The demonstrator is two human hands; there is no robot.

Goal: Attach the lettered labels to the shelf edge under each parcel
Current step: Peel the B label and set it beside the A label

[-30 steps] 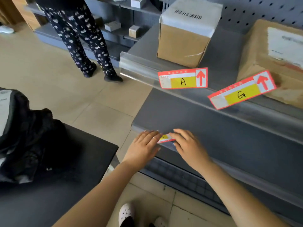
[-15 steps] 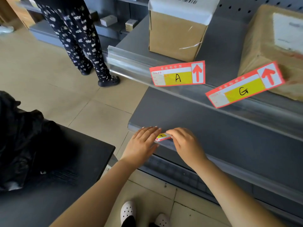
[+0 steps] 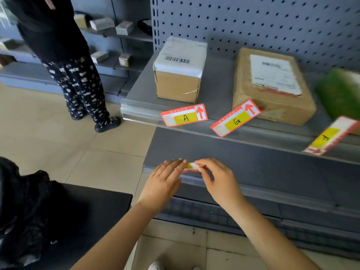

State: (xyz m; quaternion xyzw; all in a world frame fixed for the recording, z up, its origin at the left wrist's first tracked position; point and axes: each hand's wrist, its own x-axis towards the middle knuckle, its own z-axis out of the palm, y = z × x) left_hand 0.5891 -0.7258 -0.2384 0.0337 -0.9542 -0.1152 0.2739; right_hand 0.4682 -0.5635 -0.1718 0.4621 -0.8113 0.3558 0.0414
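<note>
Two hands are flanking the small red-and-yellow paper label (image 3: 191, 167), lying lengthwise along the lower clear plastic shelf-edge strip (image 3: 272, 193): the left hand (image 3: 163, 182) is pressing flat-fingered on its left end, the right hand (image 3: 220, 182) pinching its right end.

The shelf (image 3: 214, 90) and pegboard (image 3: 253, 22) are matt grey painted metal, the shelf's front strip (image 3: 140, 112) clear glossy plastic. The boxes (image 3: 177, 86) are creased brown cardboard with white paper stuck on; each label (image 3: 184, 117) is smooth printed paper. The floor (image 3: 48, 133) is smooth beige tile, the surface (image 3: 93, 211) matt black, with black cloth (image 3: 23, 201) on it
</note>
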